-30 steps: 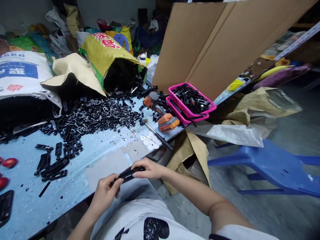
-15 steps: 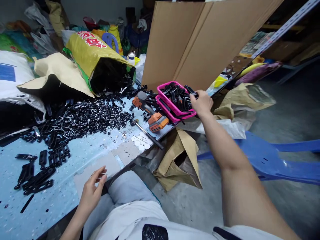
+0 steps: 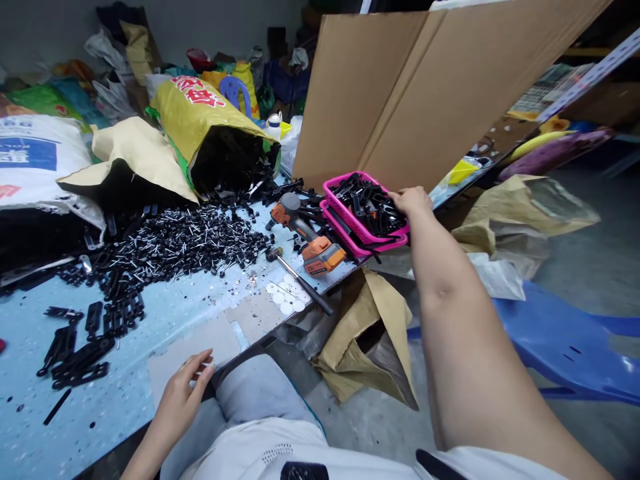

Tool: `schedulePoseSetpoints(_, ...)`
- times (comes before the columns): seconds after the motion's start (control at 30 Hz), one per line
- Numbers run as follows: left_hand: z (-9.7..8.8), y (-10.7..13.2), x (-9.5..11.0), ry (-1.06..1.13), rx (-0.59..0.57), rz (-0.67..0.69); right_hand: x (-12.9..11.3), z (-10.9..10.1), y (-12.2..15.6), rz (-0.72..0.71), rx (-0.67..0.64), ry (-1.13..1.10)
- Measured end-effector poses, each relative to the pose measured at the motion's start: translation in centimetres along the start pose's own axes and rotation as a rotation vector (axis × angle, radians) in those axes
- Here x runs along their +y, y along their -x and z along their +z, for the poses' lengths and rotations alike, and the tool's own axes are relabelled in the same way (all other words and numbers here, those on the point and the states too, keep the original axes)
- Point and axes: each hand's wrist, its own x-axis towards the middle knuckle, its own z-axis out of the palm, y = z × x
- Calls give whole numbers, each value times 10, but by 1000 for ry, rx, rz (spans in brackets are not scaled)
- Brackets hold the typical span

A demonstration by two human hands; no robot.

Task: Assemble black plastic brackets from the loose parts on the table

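Observation:
My right hand (image 3: 413, 200) reaches out to the far rim of a pink basket (image 3: 350, 230) filled with black plastic parts (image 3: 367, 200). It lies palm down over those parts, its fingertips hidden behind the back of the hand. My left hand (image 3: 183, 397) hovers at the near edge of the light blue table (image 3: 125, 400), beside a flat cardboard piece (image 3: 200, 347). Its fingers are loosely apart and hold nothing. Several flat black strips (image 3: 80, 353) lie on the table to its left.
A heap of small black parts with pins (image 3: 185, 237) covers the table's middle, before open sacks (image 3: 210, 127). An orange cordless drill (image 3: 307, 233) and a hammer (image 3: 300, 277) lie by the basket. A big cardboard sheet (image 3: 425, 87) leans behind. A brown bag (image 3: 365, 333) and blue chair (image 3: 565, 347) stand on the floor.
Both hands held a black part near my lap a second ago. My right hand carried it out to the pink basket, and the part no longer shows above that hand. My left hand stayed, empty.

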Motion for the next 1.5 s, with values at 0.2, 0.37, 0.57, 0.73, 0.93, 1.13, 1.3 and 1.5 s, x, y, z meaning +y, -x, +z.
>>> schedulePoseSetpoints(0.2,-1,-5,-1,-4,21,-3,-79,-60,57,-87,361,-462)
schedulePoseSetpoints(0.37,0,-4,11,24,-15,5,-209,-85,215,-812,248,-1063)
schedulePoseSetpoints(0.57,-15,8,2,-60,10,5,-338,-32,366,-1465,-525,-732)
schedulePoseSetpoints(0.73,-50,15,-49,-200,170,-103,-375,2,387,-1503,-514,-528)
schedulePoseSetpoints(0.93,-134,-56,-106,-414,502,-169,-351,19,384,-1300,-455,-471)
schedulePoseSetpoints(1.13,-184,-186,-122,-462,665,-364,-344,32,392,-1221,-443,-475)
schedulePoseSetpoints(1.3,-181,-217,-130,-407,635,-443,-347,22,385,-1138,-527,-689)
schedulePoseSetpoints(1.5,-170,-157,-111,-283,736,-219,-360,4,373,-561,-943,-1325)
